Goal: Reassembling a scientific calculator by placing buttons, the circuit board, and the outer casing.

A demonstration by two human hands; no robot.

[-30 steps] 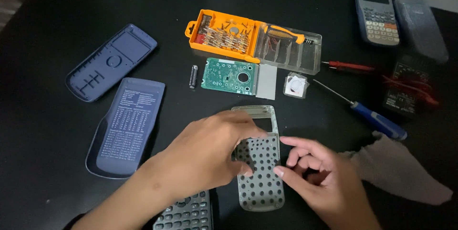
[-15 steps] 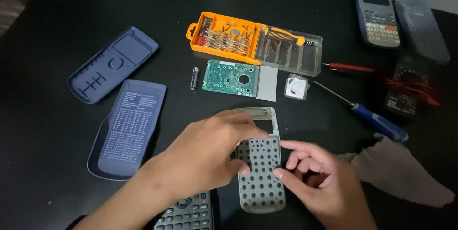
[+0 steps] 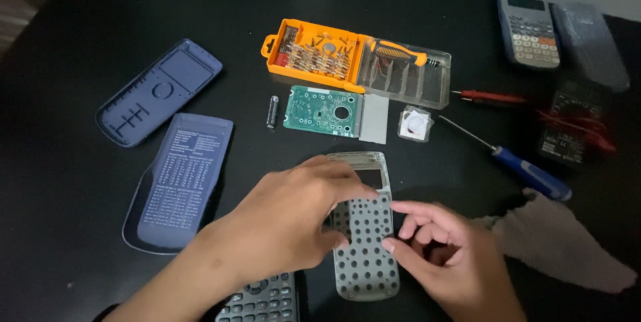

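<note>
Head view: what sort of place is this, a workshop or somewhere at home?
Probably a home desk used as a small repair bench, though that is uncertain. On the black table lie an orange bit set, a green circuit board and a blue-handled screwdriver, beside calculator shells.

1. black table [image 3: 80,41] carries everything.
2. at 12 o'clock: orange bit case [image 3: 314,55], green circuit board [image 3: 320,109].
3. at 9 o'clock: two blue covers [image 3: 160,91].
4. at 3 o'clock: blue-handled screwdriver [image 3: 527,172], perhaps a cloth [image 3: 567,245].

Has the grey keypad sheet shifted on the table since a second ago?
No. The keypad sheet sits at the same spot below the green circuit board, with both hands on it as before.
</note>
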